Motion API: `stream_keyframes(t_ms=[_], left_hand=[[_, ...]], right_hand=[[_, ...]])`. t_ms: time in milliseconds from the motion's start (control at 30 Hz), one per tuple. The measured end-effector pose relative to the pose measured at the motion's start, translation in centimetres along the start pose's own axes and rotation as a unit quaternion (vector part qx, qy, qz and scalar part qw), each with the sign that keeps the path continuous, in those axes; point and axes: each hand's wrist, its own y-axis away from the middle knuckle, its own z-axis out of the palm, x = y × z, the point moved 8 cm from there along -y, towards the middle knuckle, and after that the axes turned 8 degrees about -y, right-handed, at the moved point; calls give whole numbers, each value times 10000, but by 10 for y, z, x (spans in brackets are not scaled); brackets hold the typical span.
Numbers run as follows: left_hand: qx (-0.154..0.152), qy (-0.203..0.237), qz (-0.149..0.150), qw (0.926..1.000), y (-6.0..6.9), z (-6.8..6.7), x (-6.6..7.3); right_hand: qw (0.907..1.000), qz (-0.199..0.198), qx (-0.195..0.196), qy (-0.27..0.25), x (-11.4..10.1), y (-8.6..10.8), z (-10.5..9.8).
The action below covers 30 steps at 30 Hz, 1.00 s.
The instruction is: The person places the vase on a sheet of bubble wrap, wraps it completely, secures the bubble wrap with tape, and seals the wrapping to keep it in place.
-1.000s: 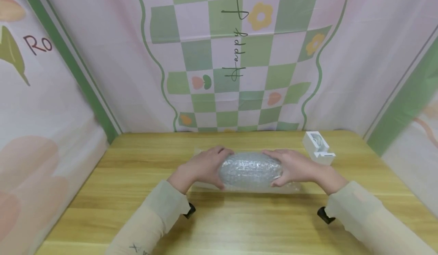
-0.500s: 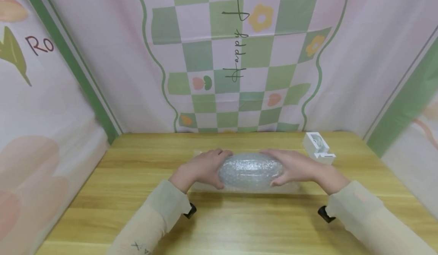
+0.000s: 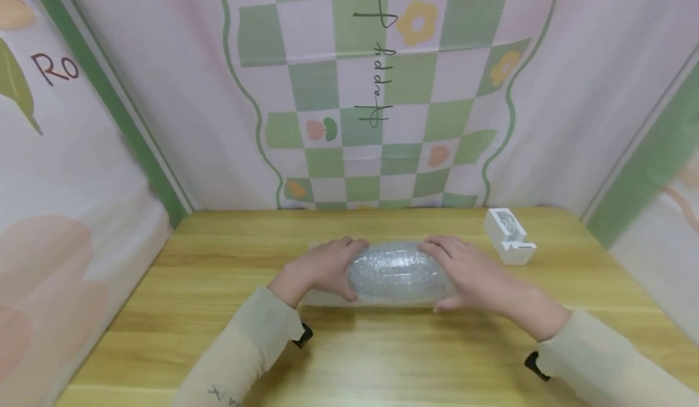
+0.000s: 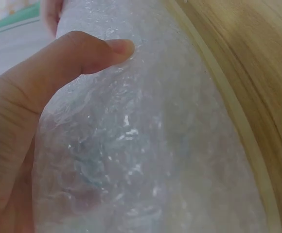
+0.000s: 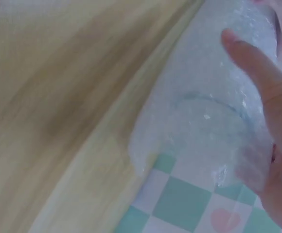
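A bundle rolled in clear bubble wrap (image 3: pixel 397 273) lies sideways on the wooden table, shiny and rounded. My left hand (image 3: pixel 327 269) grips its left end, thumb on the near side and fingers over the far side. Around the right end is my right hand (image 3: pixel 472 276), its fingers over the top and its thumb low at the near edge. In the left wrist view, my thumb presses on the bubble wrap (image 4: pixel 131 126). Through the bubble wrap (image 5: pixel 204 111) in the right wrist view, a faint curved rim shows. What is wrapped inside cannot be made out.
A small white box (image 3: pixel 509 237) holding a clear roll, perhaps tape, stands at the back right of the wooden table (image 3: pixel 382 358). Behind the table hangs a green-and-white checked curtain (image 3: pixel 363 97), with more patterned cloth at both sides.
My right hand has shifted slightly toward the right and nearer to me, its thumb lower on the bundle. The left hand and bundle stay nearly in place.
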Motion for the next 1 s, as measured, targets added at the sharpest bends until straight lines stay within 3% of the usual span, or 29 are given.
stream_keyframes(t_ms=[133,367,767,1000], left_hand=[[-35,71,-17,10000,0,0,0],[-205,244,-96,9994,0,0,-1],[-543,668,-1,9963,-6,1,-2],[-625,1015,-45,9929,-1,0,-3]], right_hand=[[9991,350,-245,-1,4,-3,9],[9993,307,-168,139,8,-10,10],[9984,427,-180,-337,13,-7,8],[9976,406,-306,-473,15,-7,8]])
